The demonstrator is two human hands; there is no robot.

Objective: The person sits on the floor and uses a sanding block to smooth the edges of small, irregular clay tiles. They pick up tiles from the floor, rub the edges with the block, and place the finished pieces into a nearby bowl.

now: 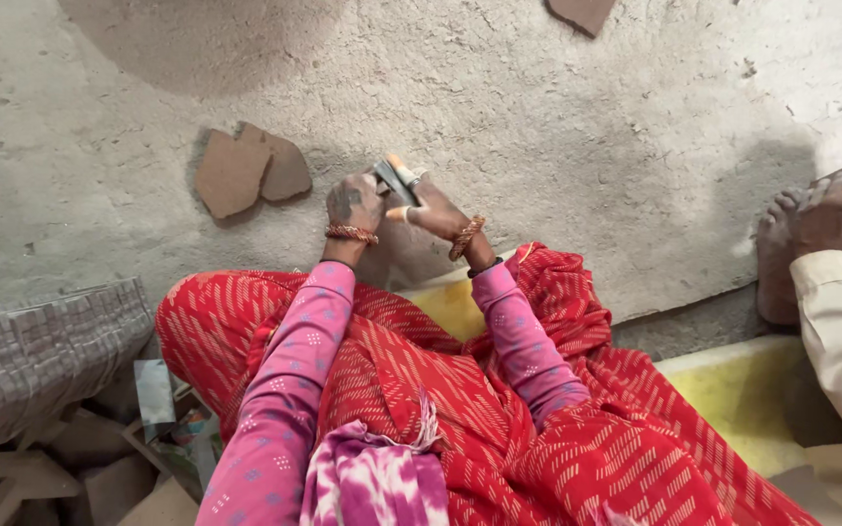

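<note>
Both my hands meet over the grey dusty floor (538, 107) in front of my knees. My left hand (353, 206), dusty and with a beaded bracelet at the wrist, grips a small dark flat piece (394, 181), a slate or stone chip as far as I can tell. My right hand (433, 209), with taped fingers and a bracelet, closes on the same piece from the other side, next to a pale orange-tipped bit. I wear pink sleeves and red patterned cloth (460, 390) over my lap.
Two brown flat stone pieces (246, 170) lie on the floor to the left. Another brown shard (582, 12) is at the top edge. A stack of grey slabs and offcuts (41, 390) sits at the lower left. Another person's hand and cream sleeve (830, 263) are at the right.
</note>
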